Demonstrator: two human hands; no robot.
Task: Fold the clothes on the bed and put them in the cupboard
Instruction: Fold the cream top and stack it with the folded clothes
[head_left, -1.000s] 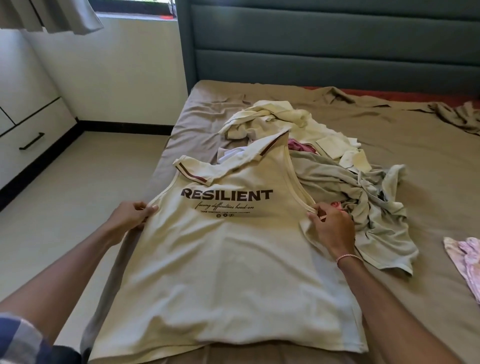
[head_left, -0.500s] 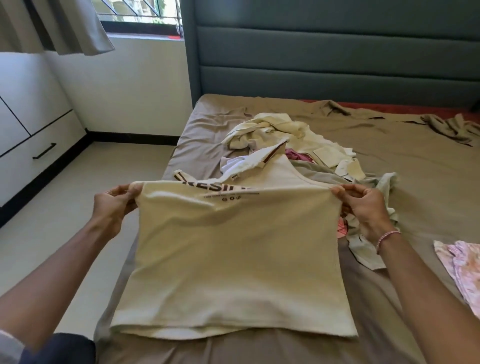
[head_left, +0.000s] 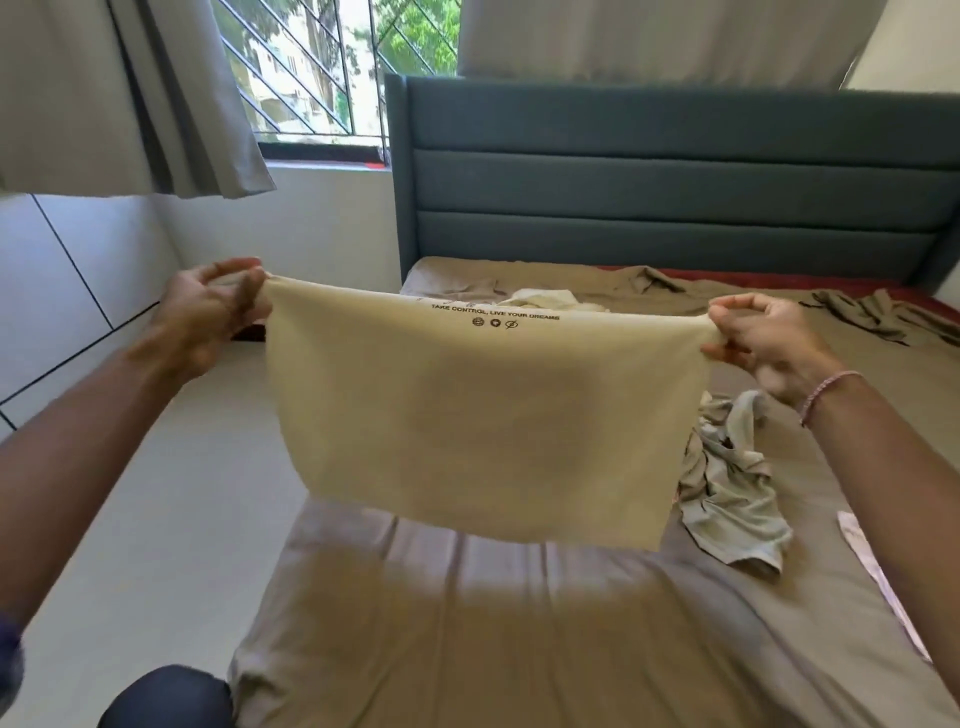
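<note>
Stretched in mid-air above the bed (head_left: 519, 649), a doubled-over cream top (head_left: 478, 431), pinched at its upper corners by the left hand (head_left: 202, 317) and the right hand (head_left: 763, 338), fingers of both curled on the cloth. Crumpled on the sheet to the right, a grey garment (head_left: 737, 499); nearer the teal headboard (head_left: 675, 187), more clothes (head_left: 545, 300).

I'm seeing a cream cotton top (head_left: 467, 415) with dark brown lettering, a plain taupe bedsheet (head_left: 519, 649), a teal padded headboard (head_left: 675, 182), a pale sage crumpled shirt (head_left: 732, 499) and a pink wrist cord (head_left: 826, 389).
</note>
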